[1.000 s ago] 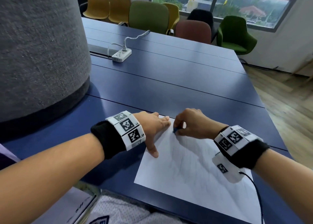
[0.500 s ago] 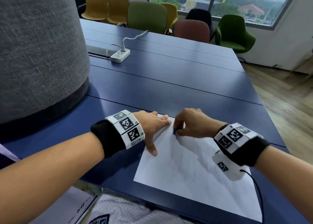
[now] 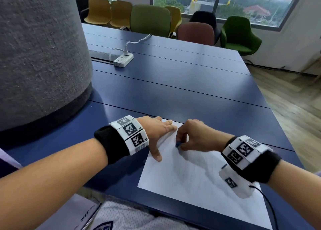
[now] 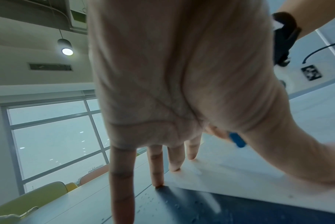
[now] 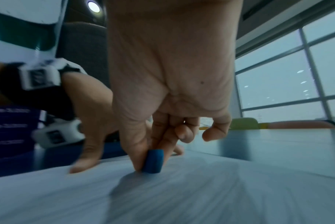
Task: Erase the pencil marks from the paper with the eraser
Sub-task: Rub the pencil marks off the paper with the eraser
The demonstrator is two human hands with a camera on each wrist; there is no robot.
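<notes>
A white sheet of paper [image 3: 199,181] with faint pencil marks lies on the blue table [image 3: 173,90] near its front edge. My right hand [image 3: 192,137] pinches a small blue eraser [image 3: 178,144] between thumb and fingers, its end pressed on the paper's upper left part. The eraser [image 5: 153,161] shows clearly in the right wrist view, and also as the eraser [image 4: 237,139] in the left wrist view. My left hand [image 3: 159,134] lies flat with straight fingers [image 4: 174,159] pressing the paper's upper left corner.
A big grey felt-covered cylinder [image 3: 40,55] stands on the table at the left. A white power strip [image 3: 123,59] with a cable lies further back. Coloured chairs [image 3: 151,19] line the far edge under the window. Wooden floor lies to the right.
My right hand with the eraser has slid a little toward me on the paper. The left hand stays pressed in place.
</notes>
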